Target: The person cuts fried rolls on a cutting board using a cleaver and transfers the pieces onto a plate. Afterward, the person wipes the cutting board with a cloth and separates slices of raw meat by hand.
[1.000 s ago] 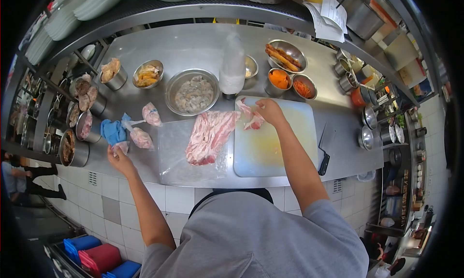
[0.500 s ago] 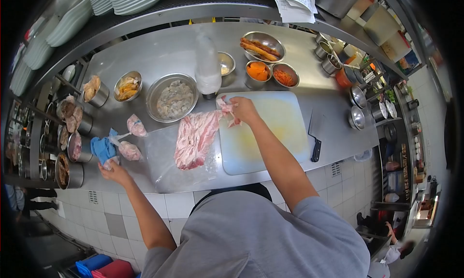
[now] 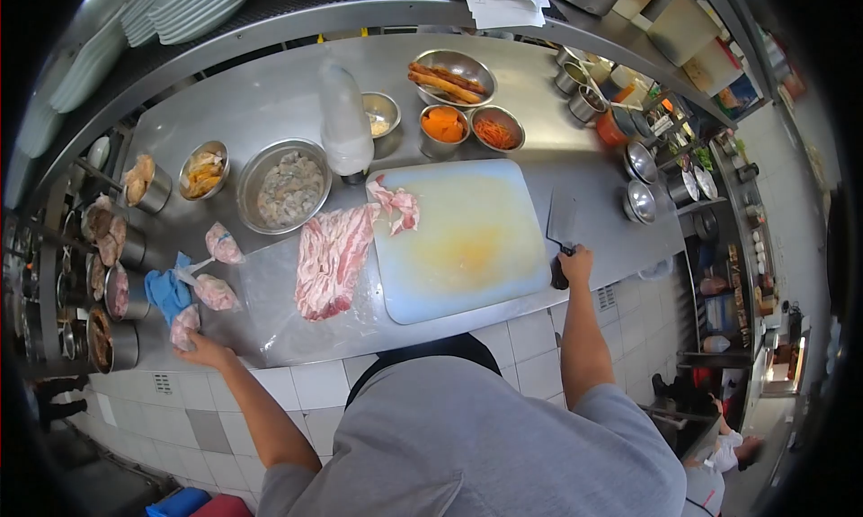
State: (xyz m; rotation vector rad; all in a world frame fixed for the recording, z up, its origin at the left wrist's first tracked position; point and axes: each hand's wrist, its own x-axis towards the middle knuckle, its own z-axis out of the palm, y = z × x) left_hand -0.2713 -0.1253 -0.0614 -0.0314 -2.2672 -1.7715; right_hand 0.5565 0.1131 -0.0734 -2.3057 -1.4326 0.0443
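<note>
At the counter's front left, my left hand (image 3: 207, 350) has its fingers curled against a small plastic bag of pink meat (image 3: 185, 326), beside a blue cloth (image 3: 168, 292). Two more such bags (image 3: 216, 292) (image 3: 224, 244) lie close by. My right hand (image 3: 576, 263) is closed at the black handle of a cleaver (image 3: 563, 218), its wide blade flat on the counter right of the cutting board. A few slices of raw meat (image 3: 395, 206) rest on the white cutting board (image 3: 467, 288). The larger slab of sliced meat (image 3: 334, 263) lies on clear plastic (image 3: 270, 306) left of the board.
Behind the board stand a clear plastic bottle (image 3: 344, 126) and bowls of shredded carrot (image 3: 496, 129), orange pieces (image 3: 442, 130) and long brown sticks (image 3: 455, 76). A bowl of shrimp (image 3: 284, 186) sits left of the bottle. Metal pots (image 3: 112, 342) line the left edge.
My right hand has let go of the meat slices on the board and moved right to the cleaver's handle. My left hand stays by the bag. The view has shifted slightly.
</note>
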